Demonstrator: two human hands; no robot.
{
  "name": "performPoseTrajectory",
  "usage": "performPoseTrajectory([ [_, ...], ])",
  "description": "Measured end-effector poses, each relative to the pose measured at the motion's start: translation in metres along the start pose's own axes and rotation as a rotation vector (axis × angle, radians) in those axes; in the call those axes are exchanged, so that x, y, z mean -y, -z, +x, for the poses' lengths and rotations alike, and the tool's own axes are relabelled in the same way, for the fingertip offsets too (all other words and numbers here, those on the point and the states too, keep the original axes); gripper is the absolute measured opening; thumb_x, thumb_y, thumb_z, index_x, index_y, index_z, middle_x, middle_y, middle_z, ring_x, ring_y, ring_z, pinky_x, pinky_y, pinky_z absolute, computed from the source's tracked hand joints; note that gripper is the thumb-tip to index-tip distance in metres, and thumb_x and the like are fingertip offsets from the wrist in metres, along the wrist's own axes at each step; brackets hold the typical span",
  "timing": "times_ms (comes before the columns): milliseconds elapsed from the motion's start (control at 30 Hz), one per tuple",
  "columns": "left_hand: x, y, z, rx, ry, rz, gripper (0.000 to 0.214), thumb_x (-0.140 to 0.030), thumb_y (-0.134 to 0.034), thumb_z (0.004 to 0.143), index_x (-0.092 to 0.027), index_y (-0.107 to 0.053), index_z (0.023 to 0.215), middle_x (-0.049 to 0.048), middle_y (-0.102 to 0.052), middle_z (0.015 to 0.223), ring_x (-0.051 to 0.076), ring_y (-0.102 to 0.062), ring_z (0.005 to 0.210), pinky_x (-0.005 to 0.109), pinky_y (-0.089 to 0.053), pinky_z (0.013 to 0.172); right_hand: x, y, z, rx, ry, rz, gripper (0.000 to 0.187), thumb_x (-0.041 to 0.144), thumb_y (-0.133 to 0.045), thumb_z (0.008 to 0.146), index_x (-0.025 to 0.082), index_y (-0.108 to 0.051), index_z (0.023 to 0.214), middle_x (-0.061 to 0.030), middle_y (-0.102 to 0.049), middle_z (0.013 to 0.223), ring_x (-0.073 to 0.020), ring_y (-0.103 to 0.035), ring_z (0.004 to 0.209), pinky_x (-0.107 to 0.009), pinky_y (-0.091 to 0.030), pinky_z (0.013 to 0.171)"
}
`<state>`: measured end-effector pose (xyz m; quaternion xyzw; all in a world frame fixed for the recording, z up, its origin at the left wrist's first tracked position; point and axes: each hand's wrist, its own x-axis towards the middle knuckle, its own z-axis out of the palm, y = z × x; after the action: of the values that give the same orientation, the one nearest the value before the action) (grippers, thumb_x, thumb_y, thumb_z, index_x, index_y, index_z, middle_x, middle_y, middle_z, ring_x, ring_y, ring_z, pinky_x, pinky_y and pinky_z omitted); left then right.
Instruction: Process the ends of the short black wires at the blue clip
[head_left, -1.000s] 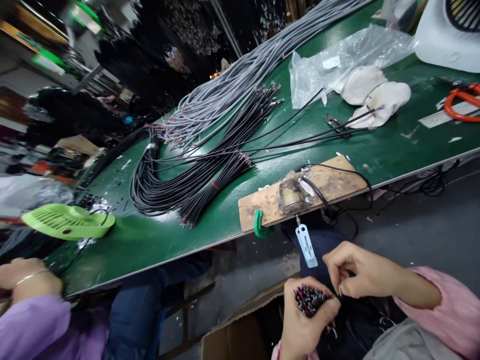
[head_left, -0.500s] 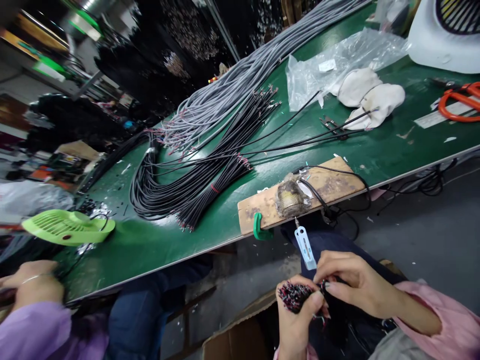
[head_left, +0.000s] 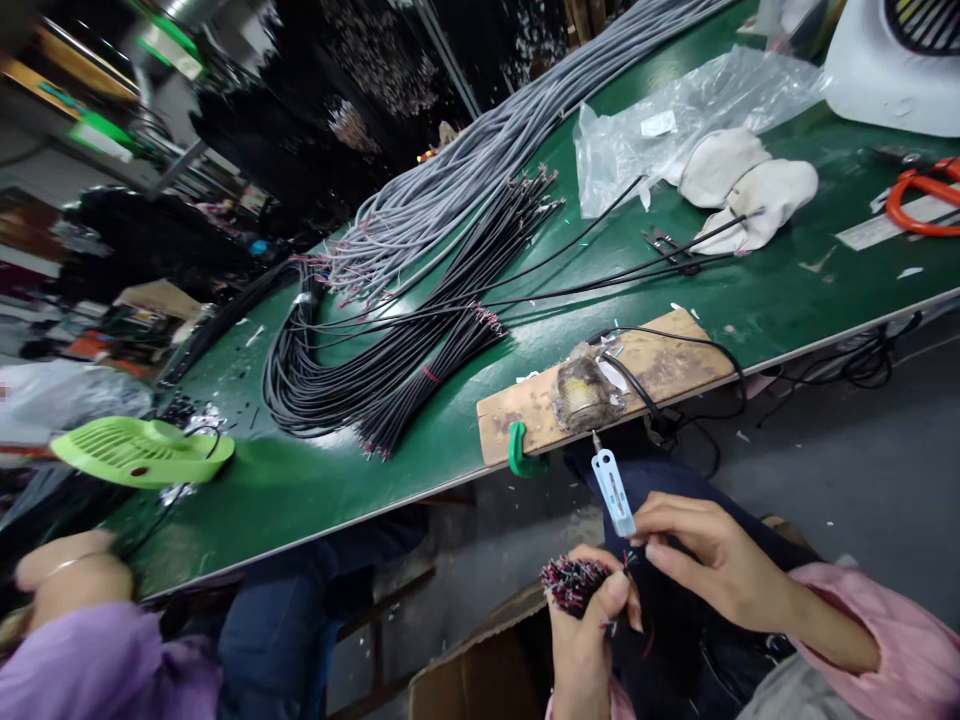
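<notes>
Below the near edge of the green-topped workbench, the left hand was clenched around a bundle of thin black wires with red and white tips, held upright over a brown cardboard box. The right hand met it from the side, thumb and forefinger pinched on strands at the bundle's top. Just above hung a pale blue plastic tag, under a scorched wooden board that a green clamp fixed to the same edge. Farther in lay a looped sheaf of long black cables. At the near left corner, a co-worker's hand in a lilac sleeve was curled shut.
</notes>
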<state>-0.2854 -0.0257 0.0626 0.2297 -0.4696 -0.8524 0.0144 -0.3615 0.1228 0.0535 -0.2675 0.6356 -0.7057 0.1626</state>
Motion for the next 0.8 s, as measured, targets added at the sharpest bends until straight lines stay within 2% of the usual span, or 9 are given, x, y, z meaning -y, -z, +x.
performPoseTrajectory([
  [67,0.001,0.001,0.0,0.01,-0.014,0.011,0.021,-0.034,-0.084,0.069,-0.018,-0.07,0.069,-0.0026,-0.062,0.047,0.006,-0.052,0.041,0.014,-0.04,0.044,0.004,-0.005,0.002,0.037,0.037,0.041,0.017,0.019,-0.053,0.095,0.017,-0.068,0.103,-0.0066,-0.064,0.092,-0.0166,-0.06,0.084,-0.027,-0.047,0.075],
  [167,0.001,0.001,0.001,-0.004,-0.034,0.04,0.021,-0.033,-0.084,0.069,-0.018,-0.07,0.071,-0.0028,-0.063,0.05,0.006,-0.054,0.043,0.014,-0.04,0.045,0.009,-0.01,0.005,0.02,0.087,-0.022,0.016,0.014,-0.05,0.096,0.016,-0.067,0.096,-0.0055,-0.063,0.086,-0.0155,-0.057,0.081,-0.026,-0.045,0.074],
  [333,-0.004,0.003,0.0,0.029,-0.104,0.146,0.015,-0.026,-0.084,0.068,-0.019,-0.072,0.071,-0.0031,-0.064,0.062,0.009,-0.06,0.049,0.017,-0.045,0.051,0.011,0.005,0.014,0.104,0.112,-0.11,0.018,0.016,-0.048,0.097,0.016,-0.063,0.086,-0.0051,-0.062,0.083,-0.0172,-0.055,0.083,-0.03,-0.042,0.078],
  [433,-0.012,0.002,0.0,0.079,-0.213,0.244,0.009,-0.025,-0.082,0.07,-0.02,-0.074,0.072,-0.002,-0.064,0.066,0.01,-0.06,0.052,0.02,-0.046,0.052,0.013,0.016,0.032,0.044,-0.023,0.033,0.023,0.033,-0.052,0.097,0.015,-0.063,0.086,-0.0053,-0.061,0.084,-0.0173,-0.056,0.08,-0.029,-0.043,0.073],
  [500,-0.018,-0.001,0.001,0.07,-0.321,0.32,0.009,-0.027,-0.083,0.069,-0.022,-0.075,0.068,-0.0011,-0.065,0.062,0.012,-0.059,0.053,0.021,-0.045,0.052,0.017,0.018,0.046,0.014,-0.13,0.192,0.037,0.049,-0.056,0.092,0.014,-0.064,0.087,-0.0044,-0.061,0.08,-0.0164,-0.055,0.074,-0.028,-0.043,0.068],
  [600,-0.026,-0.008,0.006,0.034,-0.464,0.427,0.009,-0.029,-0.084,0.066,-0.024,-0.077,0.064,0.0005,-0.067,0.057,0.014,-0.059,0.053,0.023,-0.045,0.053,0.023,0.01,0.064,0.049,-0.218,0.366,0.056,0.066,-0.058,0.082,0.011,-0.067,0.082,-0.0015,-0.057,0.068,-0.0129,-0.049,0.062,-0.025,-0.038,0.058],
  [700,-0.032,-0.014,0.013,0.014,-0.527,0.46,0.009,-0.03,-0.085,0.064,-0.025,-0.078,0.064,0.0006,-0.068,0.057,0.014,-0.059,0.051,0.024,-0.045,0.053,0.023,0.0,0.071,0.029,-0.283,0.497,0.056,0.065,-0.064,0.078,0.01,-0.068,0.076,0.0,-0.054,0.063,-0.0103,-0.044,0.057,-0.022,-0.033,0.052],
  [800,-0.032,-0.018,0.02,0.004,-0.533,0.473,0.01,-0.03,-0.086,0.063,-0.026,-0.077,0.063,0.0003,-0.069,0.057,0.013,-0.059,0.05,0.022,-0.044,0.053,0.018,-0.006,0.07,0.007,-0.32,0.676,0.051,0.06,-0.07,0.076,0.01,-0.066,0.075,0.0002,-0.054,0.062,-0.0092,-0.044,0.055,-0.02,-0.033,0.05],
])
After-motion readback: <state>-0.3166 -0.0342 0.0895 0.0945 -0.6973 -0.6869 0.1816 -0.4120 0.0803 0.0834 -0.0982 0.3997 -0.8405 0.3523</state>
